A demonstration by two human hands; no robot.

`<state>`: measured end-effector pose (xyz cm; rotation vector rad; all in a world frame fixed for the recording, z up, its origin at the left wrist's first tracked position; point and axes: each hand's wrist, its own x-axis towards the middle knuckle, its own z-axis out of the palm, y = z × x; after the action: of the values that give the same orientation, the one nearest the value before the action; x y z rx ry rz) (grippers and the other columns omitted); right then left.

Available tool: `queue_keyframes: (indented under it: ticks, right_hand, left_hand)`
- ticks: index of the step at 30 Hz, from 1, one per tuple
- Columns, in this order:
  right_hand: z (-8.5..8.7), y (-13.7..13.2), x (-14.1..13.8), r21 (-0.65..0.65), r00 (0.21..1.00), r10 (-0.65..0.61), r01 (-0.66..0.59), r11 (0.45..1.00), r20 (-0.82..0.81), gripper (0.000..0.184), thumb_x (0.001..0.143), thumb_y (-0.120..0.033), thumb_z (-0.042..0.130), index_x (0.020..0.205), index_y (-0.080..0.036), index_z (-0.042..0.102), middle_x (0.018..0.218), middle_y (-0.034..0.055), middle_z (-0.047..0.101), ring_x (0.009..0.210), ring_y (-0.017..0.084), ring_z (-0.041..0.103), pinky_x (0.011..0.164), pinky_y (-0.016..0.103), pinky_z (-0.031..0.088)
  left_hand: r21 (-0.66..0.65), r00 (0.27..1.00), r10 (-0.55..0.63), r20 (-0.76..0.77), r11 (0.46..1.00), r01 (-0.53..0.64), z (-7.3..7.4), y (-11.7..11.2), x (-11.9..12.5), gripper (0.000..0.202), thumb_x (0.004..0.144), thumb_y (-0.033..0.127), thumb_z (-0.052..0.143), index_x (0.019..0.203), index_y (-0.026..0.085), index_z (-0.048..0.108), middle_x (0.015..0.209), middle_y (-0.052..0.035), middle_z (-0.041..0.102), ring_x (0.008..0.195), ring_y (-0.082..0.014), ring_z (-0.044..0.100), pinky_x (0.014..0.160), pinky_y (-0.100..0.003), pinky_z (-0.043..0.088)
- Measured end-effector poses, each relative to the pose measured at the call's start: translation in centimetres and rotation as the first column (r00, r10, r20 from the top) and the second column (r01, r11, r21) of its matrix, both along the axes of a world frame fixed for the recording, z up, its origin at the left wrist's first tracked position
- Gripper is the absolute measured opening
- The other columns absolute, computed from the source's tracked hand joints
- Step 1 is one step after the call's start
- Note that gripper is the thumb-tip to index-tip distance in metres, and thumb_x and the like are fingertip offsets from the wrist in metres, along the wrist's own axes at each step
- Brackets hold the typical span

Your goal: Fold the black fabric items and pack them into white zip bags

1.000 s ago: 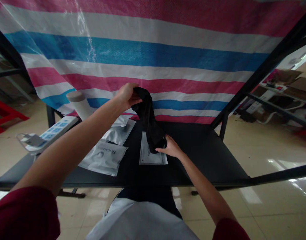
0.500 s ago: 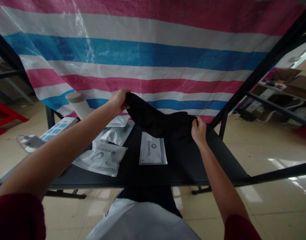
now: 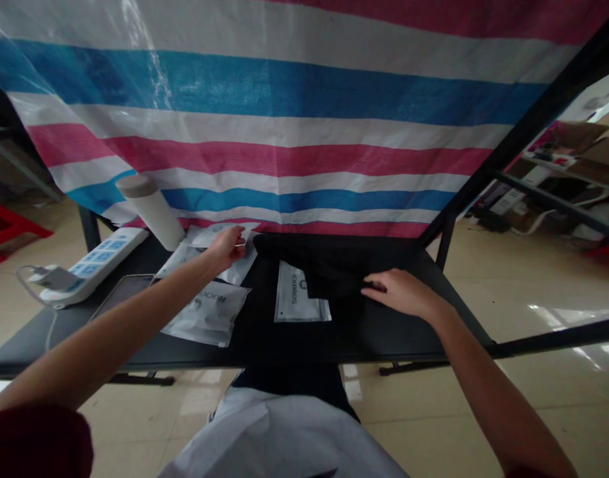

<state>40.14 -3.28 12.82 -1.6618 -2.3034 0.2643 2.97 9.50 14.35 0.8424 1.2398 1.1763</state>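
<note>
A black cloth item [image 3: 329,262], its kind hard to make out against the dark table, lies spread and partly covers a flat zip bag [image 3: 289,302] printed ROCKBROS. My right hand [image 3: 401,291] has its thumb and fingers closed at the cloth's right end. Just left of the cloth's other end, my left hand [image 3: 227,245] hovers over the plastic bags with curled fingers. A narrow gap shows between it and the cloth. What it may hold is hidden. Below it lies a filled ROCKBROS bag [image 3: 207,315], and more white bags [image 3: 182,255] sit behind my forearm.
A white bottle with a grey lid [image 3: 152,212] stands at the back left. Beside it are a power strip [image 3: 97,265] with a plugged-in charger [image 3: 58,279] and a phone-like flat object [image 3: 122,292]. A striped sheet [image 3: 284,153] hangs behind the black table [image 3: 434,318].
The cloth has come down from between my raised hands onto the table. My left hand has lowered and parted from its end; my right hand has moved lower. The view has shifted slightly.
</note>
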Motion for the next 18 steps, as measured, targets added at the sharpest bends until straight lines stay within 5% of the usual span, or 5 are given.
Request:
queue_keyframes:
  ticks: [3, 5, 9, 12, 18]
  right_hand:
    - [-2.3, -1.0, -0.5, -0.171, 0.998, 0.033, -0.024, 0.985, 0.048, 0.023, 0.083, -0.040, 0.066, 0.097, -0.025, 0.076, 0.081, 0.0058, 0.076, 0.072, 0.025, 0.070, 0.066, 0.033, 0.051]
    - [-3.1, -1.1, -1.3, -0.154, 0.999, 0.019, -0.012, 0.988, 0.046, 0.026, 0.084, -0.039, 0.064, 0.103, -0.024, 0.075, 0.095, 0.0081, 0.076, 0.083, 0.027, 0.071, 0.074, 0.035, 0.052]
    - [-4.7, -0.8, -3.5, -0.212, 0.993, 0.098, -0.083, 0.974, 0.065, 0.038, 0.085, -0.040, 0.062, 0.118, -0.022, 0.069, 0.116, 0.0109, 0.071, 0.101, 0.031, 0.068, 0.089, 0.041, 0.052]
    - [-6.8, -0.6, -5.0, -0.241, 0.992, 0.113, -0.098, 0.966, 0.051, 0.046, 0.083, -0.038, 0.065, 0.126, -0.021, 0.065, 0.132, 0.0120, 0.062, 0.119, 0.032, 0.061, 0.100, 0.043, 0.048]
    - [-9.6, -1.3, -5.9, -0.254, 0.994, 0.111, -0.113, 0.961, -0.020, 0.052, 0.087, -0.038, 0.061, 0.135, -0.020, 0.058, 0.150, 0.0112, 0.044, 0.141, 0.029, 0.037, 0.114, 0.044, 0.036]
  left_hand:
    - [0.062, 0.992, 0.034, -0.120, 0.998, -0.027, -3.5, -3.5, 0.6, 0.021, 0.075, 0.023, 0.059, 0.069, 0.020, 0.040, 0.053, 0.0086, 0.034, 0.039, -0.0060, 0.030, 0.037, -0.016, 0.023]
    - [0.237, 0.923, -0.093, -0.372, 0.953, 0.191, -5.1, -5.8, 1.9, 0.019, 0.079, 0.030, 0.059, 0.072, 0.021, 0.044, 0.056, 0.0069, 0.038, 0.046, -0.0085, 0.039, 0.043, -0.019, 0.031]
    - [0.212, 0.451, -0.304, -0.839, 0.580, 0.786, -7.2, -9.2, 4.6, 0.027, 0.081, 0.038, 0.064, 0.100, 0.020, 0.059, 0.096, -0.0044, 0.063, 0.085, -0.0195, 0.060, 0.076, -0.031, 0.050]
    - [0.059, 0.137, -0.207, -0.969, 0.344, 0.937, -8.7, -10.1, 5.7, 0.037, 0.080, 0.029, 0.067, 0.115, 0.019, 0.059, 0.117, -0.0089, 0.061, 0.111, -0.0262, 0.055, 0.098, -0.039, 0.045]
    - [-0.122, -0.102, -0.071, -0.992, 0.404, 0.906, -9.9, -11.4, 5.1, 0.019, 0.092, 0.015, 0.045, 0.091, 0.017, 0.064, 0.095, -0.0092, 0.065, 0.095, -0.0240, 0.061, 0.088, -0.037, 0.047]
